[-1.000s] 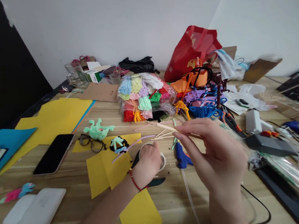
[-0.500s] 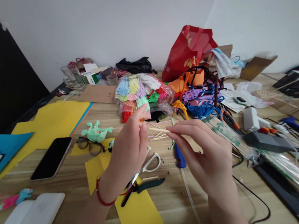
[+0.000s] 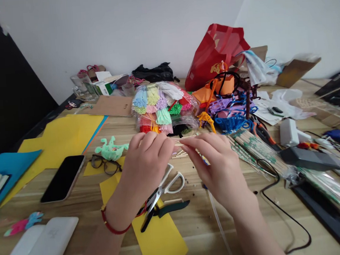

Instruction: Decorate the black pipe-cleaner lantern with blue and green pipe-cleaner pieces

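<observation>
My left hand [image 3: 150, 160], with a red cord bracelet at the wrist, is curled closed at the middle of the view, its fingertips mostly hidden. Close beside it, my right hand [image 3: 212, 161] pinches a thin wooden stick [image 3: 178, 143] that spans the small gap between the hands. Below the hands lie white-handled scissors [image 3: 174, 183] and a dark green-handled cutter [image 3: 174, 207]. Several short sticks [image 3: 180, 154] are on the table behind the fingers. A blue glue gun is largely covered by my right hand.
Bagged colourful pipe cleaners [image 3: 162, 104] and a red bag [image 3: 216, 57] stand at the back. To the left are a phone [image 3: 62, 178], glasses [image 3: 105, 164] and yellow paper [image 3: 67, 133]. On the right lie bundled sticks [image 3: 256, 146], pliers [image 3: 263, 132] and a black cable [image 3: 285, 212].
My left hand has gone from raised, extended fingers to curled at the stick's end. Both hands have come closer together, and the right has shifted slightly left.
</observation>
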The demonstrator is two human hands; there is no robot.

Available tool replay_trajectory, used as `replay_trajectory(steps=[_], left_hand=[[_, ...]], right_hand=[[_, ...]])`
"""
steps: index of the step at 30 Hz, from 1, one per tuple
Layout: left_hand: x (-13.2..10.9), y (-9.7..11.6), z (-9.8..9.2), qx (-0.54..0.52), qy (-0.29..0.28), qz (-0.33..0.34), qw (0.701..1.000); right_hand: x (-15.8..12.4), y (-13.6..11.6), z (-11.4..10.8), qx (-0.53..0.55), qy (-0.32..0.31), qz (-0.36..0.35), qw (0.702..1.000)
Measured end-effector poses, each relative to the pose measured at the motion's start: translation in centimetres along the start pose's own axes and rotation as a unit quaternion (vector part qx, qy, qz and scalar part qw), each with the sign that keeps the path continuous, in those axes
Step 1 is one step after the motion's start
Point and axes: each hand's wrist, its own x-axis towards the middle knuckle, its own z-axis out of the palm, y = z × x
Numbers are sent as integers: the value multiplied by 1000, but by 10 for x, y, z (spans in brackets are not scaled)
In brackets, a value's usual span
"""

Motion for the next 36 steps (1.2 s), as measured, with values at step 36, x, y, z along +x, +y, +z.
replay_trajectory(steps=[36], left_hand=[[-2, 4, 22, -82, -38, -165, 982]], right_hand=[[1, 16, 56, 8, 144, 0, 989]])
